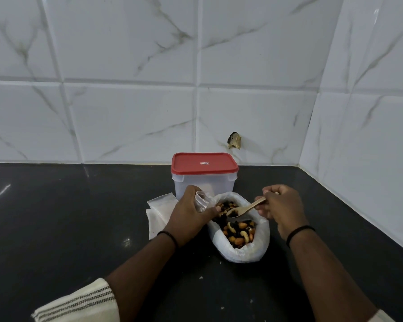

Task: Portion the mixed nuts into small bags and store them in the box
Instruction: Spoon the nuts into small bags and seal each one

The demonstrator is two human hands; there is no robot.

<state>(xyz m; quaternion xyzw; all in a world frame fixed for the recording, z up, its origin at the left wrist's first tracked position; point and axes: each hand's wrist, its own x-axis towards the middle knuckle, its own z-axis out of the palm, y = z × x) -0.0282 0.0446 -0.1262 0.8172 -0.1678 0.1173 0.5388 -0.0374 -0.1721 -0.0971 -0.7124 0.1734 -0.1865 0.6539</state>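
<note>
Scooping in progress — first portion not yet bagged.
Left hand (pixel 191 214) pinches small bag (pixel 202 201) open; right hand (pixel 282 205) grips loaded spoon (pixel 244 209) over mixed nuts (pixel 237 231). Box (pixel 205 175), lidded, at twelve o'clock — awaiting portions.

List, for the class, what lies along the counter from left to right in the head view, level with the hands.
Small bags → left hand holding a clear bag → spoon over the nuts → right hand.
</note>
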